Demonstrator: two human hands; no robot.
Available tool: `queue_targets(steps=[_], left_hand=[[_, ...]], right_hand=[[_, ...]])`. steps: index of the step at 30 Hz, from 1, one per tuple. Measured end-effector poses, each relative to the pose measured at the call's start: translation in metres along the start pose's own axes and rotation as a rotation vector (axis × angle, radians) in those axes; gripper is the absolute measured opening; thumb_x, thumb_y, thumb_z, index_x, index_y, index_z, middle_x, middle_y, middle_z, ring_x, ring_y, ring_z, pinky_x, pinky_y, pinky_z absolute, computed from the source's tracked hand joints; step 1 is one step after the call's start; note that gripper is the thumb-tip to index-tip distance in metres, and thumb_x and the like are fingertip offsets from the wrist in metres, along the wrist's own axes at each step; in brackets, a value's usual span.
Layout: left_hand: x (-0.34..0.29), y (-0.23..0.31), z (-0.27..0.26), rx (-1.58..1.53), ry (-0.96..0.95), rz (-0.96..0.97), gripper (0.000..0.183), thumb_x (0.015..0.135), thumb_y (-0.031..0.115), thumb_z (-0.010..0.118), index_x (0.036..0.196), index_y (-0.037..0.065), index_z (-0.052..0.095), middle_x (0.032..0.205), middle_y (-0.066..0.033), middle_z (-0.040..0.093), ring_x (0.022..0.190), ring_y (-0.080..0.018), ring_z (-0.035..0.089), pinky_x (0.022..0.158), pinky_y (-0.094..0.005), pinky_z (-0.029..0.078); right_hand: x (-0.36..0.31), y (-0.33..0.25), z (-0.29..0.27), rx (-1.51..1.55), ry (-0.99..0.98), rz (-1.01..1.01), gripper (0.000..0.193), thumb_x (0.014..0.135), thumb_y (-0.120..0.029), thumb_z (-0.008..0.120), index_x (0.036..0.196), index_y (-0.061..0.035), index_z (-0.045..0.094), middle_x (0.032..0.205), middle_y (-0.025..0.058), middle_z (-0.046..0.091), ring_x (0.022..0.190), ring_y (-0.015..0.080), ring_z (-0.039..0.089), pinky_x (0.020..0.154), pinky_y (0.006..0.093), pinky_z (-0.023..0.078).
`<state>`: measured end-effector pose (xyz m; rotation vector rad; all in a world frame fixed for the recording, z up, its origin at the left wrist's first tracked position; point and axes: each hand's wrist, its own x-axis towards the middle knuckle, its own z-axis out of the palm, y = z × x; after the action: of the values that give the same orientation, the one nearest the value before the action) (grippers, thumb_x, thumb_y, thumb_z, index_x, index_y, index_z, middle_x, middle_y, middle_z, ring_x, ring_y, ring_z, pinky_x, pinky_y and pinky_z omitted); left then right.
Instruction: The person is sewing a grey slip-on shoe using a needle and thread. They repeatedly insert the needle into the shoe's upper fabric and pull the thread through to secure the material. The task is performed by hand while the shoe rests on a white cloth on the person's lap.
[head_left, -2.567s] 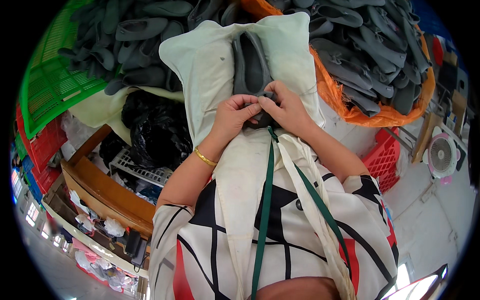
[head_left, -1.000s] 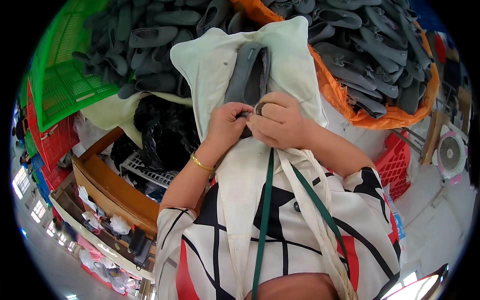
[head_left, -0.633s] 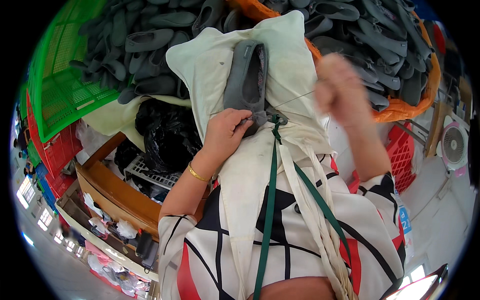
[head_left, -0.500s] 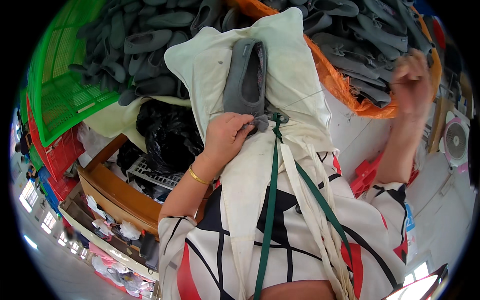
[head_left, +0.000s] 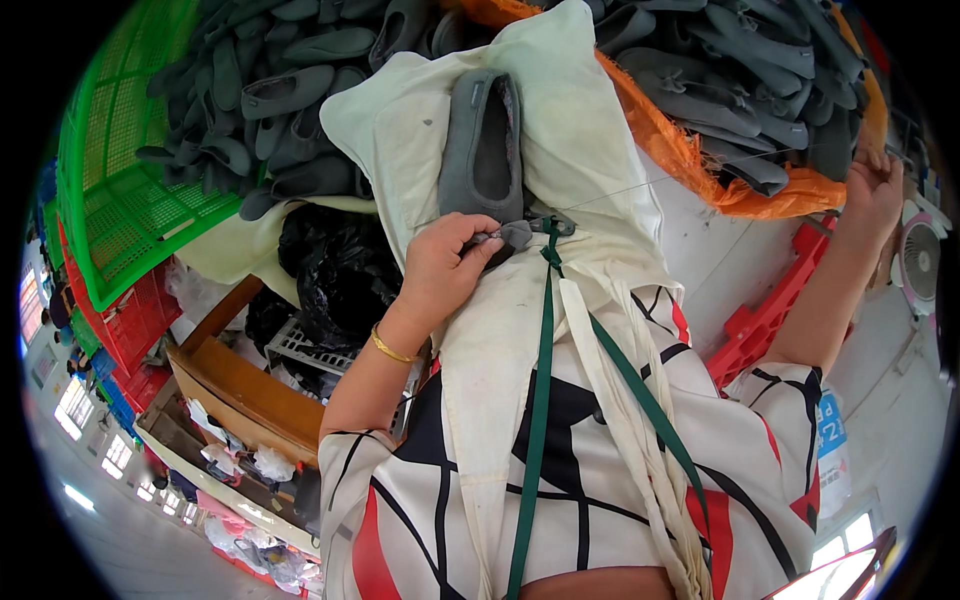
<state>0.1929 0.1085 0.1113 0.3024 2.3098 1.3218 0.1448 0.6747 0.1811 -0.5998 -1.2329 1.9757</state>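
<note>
A grey slip-on shoe (head_left: pixel 478 150) lies on the cream cloth over my lap, its opening facing up. At its near end my left hand (head_left: pixel 445 262) pinches a small grey fabric bow (head_left: pixel 515 236). A thin thread (head_left: pixel 640 186) stretches taut from near the bow up to my right hand (head_left: pixel 876 192), raised far out to the right with its fingers closed on it. Any needle there is too small to make out. Beside the bow lies a small dark metal tool (head_left: pixel 562 227), next to a knotted green ribbon (head_left: pixel 546 330).
Grey shoes are piled at the far left (head_left: pixel 290 95) by a green crate (head_left: pixel 130 190). Several more fill an orange sack (head_left: pixel 665 150) at the far right. Black plastic bags (head_left: pixel 335 275) and a wooden drawer (head_left: pixel 250 385) stand left; a white fan (head_left: pixel 917 262) is right.
My right hand has moved farther right and slightly down, and the thread now runs taut to it. My left hand keeps its pinch on the bow. The view has shifted slightly.
</note>
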Motion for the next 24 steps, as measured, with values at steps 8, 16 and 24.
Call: queue_targets(steps=[8, 16, 24], left_hand=[[-0.002, -0.004, 0.008, 0.141, 0.077, 0.164, 0.018, 0.081, 0.003, 0.076, 0.098, 0.005, 0.071, 0.082, -0.0095, 0.066, 0.073, -0.0239, 0.063, 0.064, -0.0314, 0.050], [-0.004, -0.008, 0.014, 0.246, 0.159, 0.282, 0.024, 0.074, 0.002, 0.075, 0.096, 0.009, 0.068, 0.087, -0.0058, 0.069, 0.079, -0.0276, 0.064, 0.065, -0.0371, 0.051], [-0.004, -0.012, 0.018, 0.318, 0.241, 0.441, 0.030, 0.068, -0.005, 0.079, 0.094, 0.008, 0.071, 0.088, -0.0060, 0.071, 0.082, -0.0264, 0.067, 0.071, -0.0349, 0.054]], right_hand=[[-0.003, 0.022, -0.005, -0.264, 0.124, -0.223, 0.020, 0.102, -0.007, 0.046, 0.086, 0.0050, 0.050, 0.077, 0.0121, 0.053, 0.075, 0.0236, 0.061, 0.106, 0.0526, 0.051], [-0.161, 0.136, 0.075, -0.504, -0.600, 0.427, 0.018, 0.100, -0.018, 0.060, 0.113, -0.0068, 0.066, 0.088, 0.0012, 0.065, 0.073, 0.0085, 0.060, 0.064, 0.0231, 0.051], [-0.278, 0.163, 0.119, -0.850, -1.434, 0.376, 0.019, 0.091, -0.017, 0.063, 0.106, -0.0078, 0.069, 0.084, 0.0116, 0.072, 0.071, 0.0280, 0.068, 0.069, 0.0364, 0.054]])
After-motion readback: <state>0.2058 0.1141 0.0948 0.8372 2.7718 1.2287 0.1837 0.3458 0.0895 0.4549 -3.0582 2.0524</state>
